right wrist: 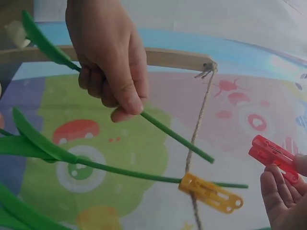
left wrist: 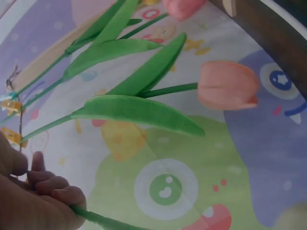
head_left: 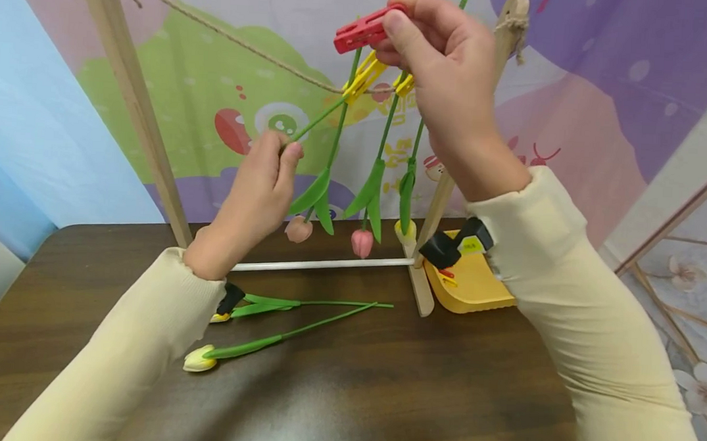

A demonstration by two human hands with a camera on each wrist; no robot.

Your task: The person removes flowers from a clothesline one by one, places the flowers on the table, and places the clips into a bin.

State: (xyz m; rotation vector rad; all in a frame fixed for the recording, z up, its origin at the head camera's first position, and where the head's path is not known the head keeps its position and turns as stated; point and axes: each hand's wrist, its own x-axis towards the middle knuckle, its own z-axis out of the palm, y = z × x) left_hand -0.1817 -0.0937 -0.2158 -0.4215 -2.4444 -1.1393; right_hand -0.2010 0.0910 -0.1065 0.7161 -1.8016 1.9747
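Observation:
My left hand point(head_left: 254, 190) grips the green stem point(head_left: 318, 119) of an artificial tulip, whose pale bloom point(right wrist: 17, 34) shows in the right wrist view. The stem's bare end overlaps the rope point(right wrist: 200, 120) there. Above, my right hand point(head_left: 455, 73) pinches a red clothespin point(head_left: 362, 31) between thumb and fingers. Three tulips hang bloom-down from the rope: a peach one point(head_left: 299, 230), a pink one point(head_left: 362, 243) and a yellow one point(head_left: 405, 232). A yellow clothespin point(right wrist: 211, 192) clamps the nearest hanging stem, and a second yellow clothespin point(head_left: 404, 84) sits just right of it.
Wooden posts point(head_left: 135, 106) carry the rope, with a white bar point(head_left: 328, 264) low between them. Two more tulips lie on the brown table point(head_left: 381, 393), one with a pale yellow bloom point(head_left: 200, 358). A yellow tray point(head_left: 475, 288) with small clothespins stands by the right post.

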